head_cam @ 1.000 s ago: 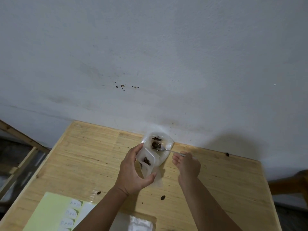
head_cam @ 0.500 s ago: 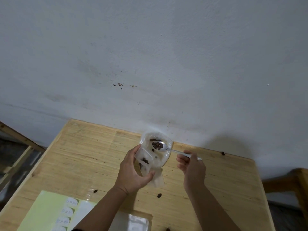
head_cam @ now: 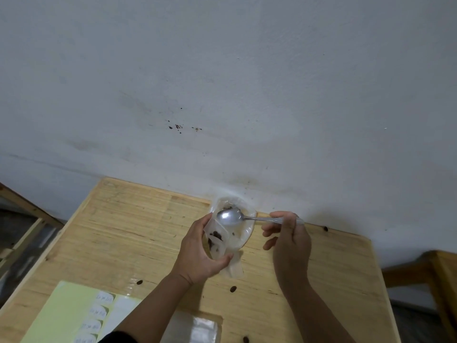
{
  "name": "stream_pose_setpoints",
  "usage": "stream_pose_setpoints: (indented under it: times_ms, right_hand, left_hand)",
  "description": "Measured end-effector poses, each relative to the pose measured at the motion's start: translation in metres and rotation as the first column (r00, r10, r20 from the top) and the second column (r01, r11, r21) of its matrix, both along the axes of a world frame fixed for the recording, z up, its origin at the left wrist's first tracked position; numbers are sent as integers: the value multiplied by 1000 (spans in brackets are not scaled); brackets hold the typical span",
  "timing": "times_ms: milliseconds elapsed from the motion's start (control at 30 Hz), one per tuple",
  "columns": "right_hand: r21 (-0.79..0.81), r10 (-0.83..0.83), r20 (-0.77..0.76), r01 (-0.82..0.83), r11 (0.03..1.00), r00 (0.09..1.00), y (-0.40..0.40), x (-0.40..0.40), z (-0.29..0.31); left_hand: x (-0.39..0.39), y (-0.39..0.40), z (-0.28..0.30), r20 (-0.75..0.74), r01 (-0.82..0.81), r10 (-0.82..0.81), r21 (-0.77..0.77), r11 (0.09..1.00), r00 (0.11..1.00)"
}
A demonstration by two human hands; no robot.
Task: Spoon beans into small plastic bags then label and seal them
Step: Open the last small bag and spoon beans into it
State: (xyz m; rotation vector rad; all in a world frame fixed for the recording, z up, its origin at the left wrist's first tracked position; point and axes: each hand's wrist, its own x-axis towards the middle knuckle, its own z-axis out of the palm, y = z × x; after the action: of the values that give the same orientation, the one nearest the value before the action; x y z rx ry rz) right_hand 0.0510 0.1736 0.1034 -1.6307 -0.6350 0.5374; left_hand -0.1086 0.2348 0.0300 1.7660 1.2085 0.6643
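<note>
Two hands work above the wooden surface (head_cam: 128, 226). The left hand (head_cam: 197, 253) curls its fingers and thumb around a small plastic bag (head_cam: 217, 241) with a few dark beans (head_cam: 217, 235) inside. The right hand (head_cam: 288, 240) pinches the handle of a metal spoon (head_cam: 230, 217), whose empty bowl sits over the mouth of a larger clear bag of beans (head_cam: 243, 233) near the wall. Loose beans (head_cam: 233, 289) lie scattered on the surface. A sheet of handwritten labels (head_cam: 95, 313) and a stack of empty bags (head_cam: 197, 329) lie at the near edge.
</note>
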Motion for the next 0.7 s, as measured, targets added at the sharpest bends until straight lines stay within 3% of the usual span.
stream_pose_setpoints:
  times_ms: [100,233,500,700]
  right_hand:
    - [-171,-172,-58,160,972,983,8,7,-14]
    - [-350,-227,-84,185,918,970,20,10,-37]
    - [-463,-228,-58,176,869,972,33,12,-59]
    - [-434,-347,-223,225,872,911,36,12,-57]
  left_hand:
    - [0,-2,1,21,1,-1,4,1000,1000]
    - [1,-7,2,32,14,-15,14,1000,999]
    - [-2,-10,5,67,24,-29,65,998,997]
    - [-7,-8,5,89,-7,-3,113,994,996]
